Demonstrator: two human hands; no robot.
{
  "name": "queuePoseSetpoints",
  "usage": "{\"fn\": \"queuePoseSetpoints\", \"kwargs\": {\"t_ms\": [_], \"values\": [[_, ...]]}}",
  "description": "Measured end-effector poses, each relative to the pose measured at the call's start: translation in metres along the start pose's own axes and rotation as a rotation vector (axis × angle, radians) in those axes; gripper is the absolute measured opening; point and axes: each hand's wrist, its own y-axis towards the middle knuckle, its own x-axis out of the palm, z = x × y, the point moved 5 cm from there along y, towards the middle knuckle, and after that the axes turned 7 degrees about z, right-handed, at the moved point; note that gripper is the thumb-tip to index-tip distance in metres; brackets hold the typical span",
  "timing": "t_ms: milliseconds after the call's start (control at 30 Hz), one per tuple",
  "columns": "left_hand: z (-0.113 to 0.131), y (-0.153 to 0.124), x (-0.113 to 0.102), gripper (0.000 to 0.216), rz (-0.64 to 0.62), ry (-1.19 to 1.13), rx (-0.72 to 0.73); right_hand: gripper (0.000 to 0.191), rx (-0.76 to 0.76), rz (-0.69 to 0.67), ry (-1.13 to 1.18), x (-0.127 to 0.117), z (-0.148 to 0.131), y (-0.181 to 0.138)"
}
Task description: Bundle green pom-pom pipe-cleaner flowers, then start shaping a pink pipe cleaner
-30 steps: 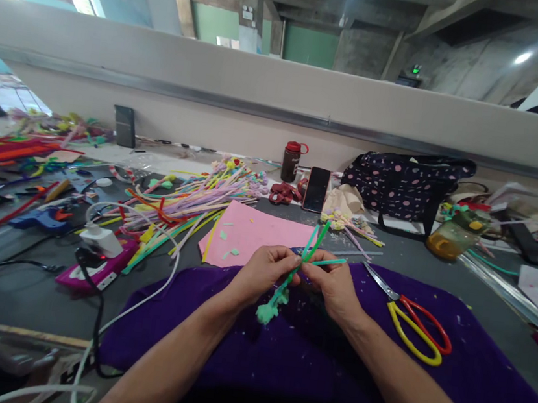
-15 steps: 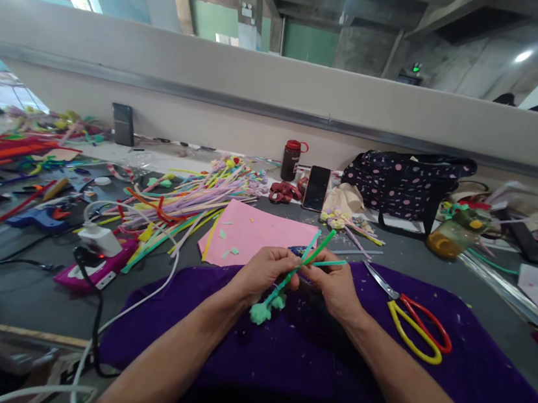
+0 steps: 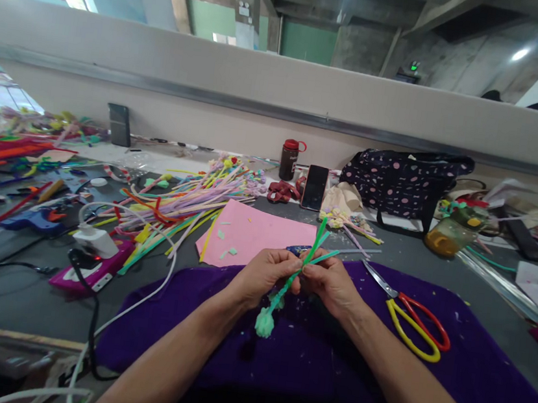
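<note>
"Where's the green stem piece (image 3: 282, 293)?"
"Between the two hands, over the purple cloth (image 3: 156, 322), its fluffy tips (image 3: 264, 323) hanging toward the near side."
"And the grip?"
"The left hand (image 3: 264, 276) pinches it between thumb and fingers; the right hand (image 3: 331, 282) pinches it too, just beside, on the right."
"How far along?"
"Partway, I'd judge: below the fingers it looks twisted together, while above them the loose ends (image 3: 316, 240) fan apart, untwisted."
"Counts?"
"One green piece, two fluffy tips and three loose ends showing. One pair of scissors (image 3: 391, 293) at right on the cloth, one pink sheet (image 3: 260, 233) beyond the hands, one red-lidded bottle (image 3: 289, 163) farther off. The bundled stems (image 3: 205, 198), far left, overlap too much to count."
</note>
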Motion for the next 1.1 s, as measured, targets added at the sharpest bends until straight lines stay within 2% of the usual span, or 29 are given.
{"fn": "queuePoseSetpoints", "kwargs": {"t_ms": [133,300,500,700,800,1100], "values": [[-0.0002,0.0007,-0.0011,0.032,0.013,0.012,0.012,0.017,0.005,-0.009,0.009,0.0006,0.0015,0.0008],[-0.0017,0.0008,-0.0004,0.032,0.015,-0.011,-0.012,0.025,0.021,0.009,0.035,0.0022,0.0005,-0.0002],[-0.0009,0.0012,-0.0004,0.032,0.016,-0.011,-0.008,0.021,0.013,0.003,0.033,0.0024,0.0009,-0.0002],[0.005,0.0016,-0.0051,0.028,0.146,0.078,0.054,0.018,-0.049,0.035,-0.002,0.0017,-0.0017,-0.0012],[0.0073,0.0008,-0.0048,0.028,0.174,0.145,0.086,0.017,-0.07,0.05,-0.018,0.0016,-0.0028,-0.0017],[0.0046,0.0005,-0.0036,0.028,0.06,0.043,0.028,0.018,-0.085,0.051,-0.025,0.0006,-0.0051,-0.0021]]}}
